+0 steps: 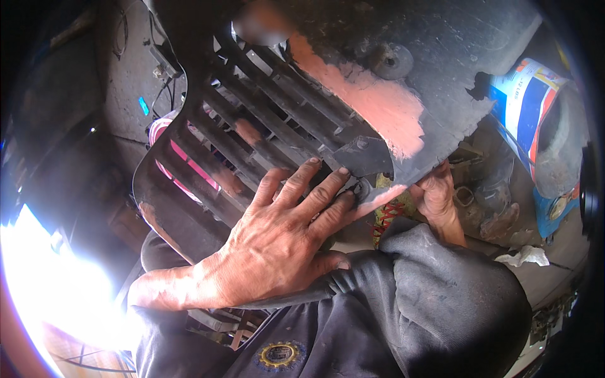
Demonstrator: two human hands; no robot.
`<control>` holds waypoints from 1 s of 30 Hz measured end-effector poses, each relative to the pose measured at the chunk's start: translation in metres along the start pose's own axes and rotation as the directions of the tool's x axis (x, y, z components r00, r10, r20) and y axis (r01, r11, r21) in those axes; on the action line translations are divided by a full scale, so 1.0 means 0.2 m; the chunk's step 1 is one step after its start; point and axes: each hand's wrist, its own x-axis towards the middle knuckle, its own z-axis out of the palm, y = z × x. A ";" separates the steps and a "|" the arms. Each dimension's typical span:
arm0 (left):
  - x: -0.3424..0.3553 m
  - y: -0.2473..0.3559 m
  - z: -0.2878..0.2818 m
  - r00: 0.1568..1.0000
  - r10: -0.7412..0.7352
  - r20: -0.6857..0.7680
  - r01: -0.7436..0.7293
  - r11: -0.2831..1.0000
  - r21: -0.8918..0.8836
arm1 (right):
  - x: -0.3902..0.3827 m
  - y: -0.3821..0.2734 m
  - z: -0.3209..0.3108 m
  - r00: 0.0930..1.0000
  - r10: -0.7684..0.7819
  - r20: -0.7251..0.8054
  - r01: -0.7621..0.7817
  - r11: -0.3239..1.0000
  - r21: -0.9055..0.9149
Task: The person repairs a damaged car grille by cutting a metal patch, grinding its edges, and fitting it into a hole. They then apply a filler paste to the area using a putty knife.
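A large dark slatted grille panel (454, 53) lies tilted across my lap, with ragged edges on its right side. Smooth pink filler (378, 107) coats a curved strip beside the slats, and fainter pinkish smears mark some of the bars. My left hand (268, 236) rests on the lower slats with its fingers spread, fingertips near a small dark bracket (365, 154). At the panel's lower right corner my right hand (438, 198) grips the edge; part of its fingers is hidden behind the panel.
A white, blue and red bucket (526, 107) lies tipped at the right. Below it sits a crumpled white scrap (526, 256). Something round with a pink rim (157, 129) shows beyond the panel's left edge. A cable with a dark box (162, 62) lies on the floor at upper left.
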 end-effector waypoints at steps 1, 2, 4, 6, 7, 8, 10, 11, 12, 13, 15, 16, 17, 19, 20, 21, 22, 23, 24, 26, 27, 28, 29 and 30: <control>0.00 0.00 0.00 1.000 0.000 0.001 0.000 1.000 -0.001 | 0.00 0.01 0.00 1.000 -0.006 -0.024 0.006 1.000 -0.016; 0.00 0.00 0.00 1.000 -0.004 0.003 0.004 1.000 0.004 | -0.01 0.01 -0.01 0.999 -0.014 -0.040 0.012 0.999 -0.036; 0.00 0.00 0.00 1.000 -0.012 0.007 0.011 1.000 0.016 | -0.01 0.02 -0.02 0.998 -0.032 -0.062 0.027 0.996 -0.082; 0.00 0.01 -0.01 1.000 -0.014 0.026 0.013 1.000 0.019 | -0.02 0.02 -0.02 0.996 -0.055 -0.076 0.046 0.992 -0.114; 0.00 0.01 -0.01 0.999 -0.015 0.035 0.014 1.000 0.020 | -0.02 0.03 -0.02 0.994 -0.069 -0.085 0.058 0.991 -0.122; 0.01 0.01 -0.01 0.999 -0.012 0.040 0.011 1.000 0.023 | -0.02 0.03 -0.02 0.992 -0.082 -0.093 0.070 0.989 -0.130; 0.00 0.00 0.00 0.999 -0.012 0.048 0.011 0.999 0.030 | -0.01 0.00 0.00 0.998 -0.038 -0.047 0.032 0.992 -0.122; 0.00 0.01 0.00 0.999 -0.018 0.045 0.017 1.000 0.019 | -0.01 -0.02 0.01 1.000 -0.016 -0.024 0.013 0.993 -0.119; 0.01 0.00 0.00 0.999 -0.021 0.043 0.020 1.000 0.009 | -0.01 -0.03 0.02 0.999 -0.007 -0.031 0.003 0.991 -0.130; 0.02 0.00 0.00 0.999 -0.024 0.040 0.024 1.000 -0.001 | -0.01 -0.04 0.03 0.999 0.002 -0.039 -0.007 0.990 -0.142; 0.02 0.01 0.01 0.999 -0.030 0.016 0.030 0.999 -0.011 | -0.01 -0.04 0.02 0.999 0.000 -0.037 -0.006 0.987 -0.162; 0.02 0.01 0.01 0.999 -0.032 0.003 0.032 0.999 -0.017 | -0.01 -0.04 0.01 1.000 -0.011 -0.028 0.006 0.985 -0.171; 0.02 0.01 0.00 1.000 -0.028 0.004 0.028 0.999 -0.017 | -0.01 -0.04 0.00 1.000 -0.018 -0.023 0.013 0.983 -0.181; 0.02 0.00 0.00 1.000 -0.022 0.006 0.022 1.000 -0.019 | -0.01 -0.06 0.04 1.000 -0.024 -0.017 0.020 0.980 -0.200; 0.02 0.00 -0.01 1.000 -0.018 0.014 0.019 1.000 -0.015 | -0.01 -0.07 0.06 1.000 -0.025 -0.016 0.021 0.977 -0.210; 0.03 0.00 -0.01 1.000 -0.015 0.020 0.015 1.000 -0.009 | -0.01 -0.08 0.08 0.999 -0.040 -0.024 0.034 0.976 -0.217; 0.03 0.00 -0.01 1.000 -0.012 0.027 0.012 1.000 -0.004 | -0.02 -0.09 0.10 0.998 -0.055 -0.032 0.046 0.974 -0.223; 0.03 0.00 -0.01 1.000 -0.012 0.026 0.012 1.000 -0.002 | -0.02 -0.09 0.11 0.997 -0.070 -0.041 0.059 0.971 -0.230; 0.03 0.00 -0.01 1.000 -0.012 0.026 0.013 1.000 -0.001 | -0.02 -0.09 0.11 0.998 -0.060 -0.033 0.051 0.971 -0.235; 0.03 0.00 0.00 1.000 -0.012 0.024 0.012 1.000 -0.001 | -0.03 -0.09 0.09 0.999 -0.039 -0.017 0.034 0.969 -0.244; 0.03 0.00 0.00 1.000 -0.012 0.022 0.011 1.000 0.001 | -0.03 -0.10 0.08 0.999 -0.032 -0.008 0.029 0.969 -0.244; 0.03 0.00 0.00 1.000 -0.011 0.020 0.011 1.000 0.002 | -0.02 -0.10 0.06 1.000 -0.025 0.001 0.025 0.970 -0.243; 0.03 0.00 0.00 1.000 -0.013 0.017 0.013 1.000 0.005 | -0.02 -0.10 0.05 1.000 -0.018 0.010 0.020 0.970 -0.242; 0.03 0.00 0.00 1.000 -0.012 0.016 0.012 1.000 0.008 | -0.02 -0.10 0.06 1.000 -0.023 0.012 0.026 0.969 -0.248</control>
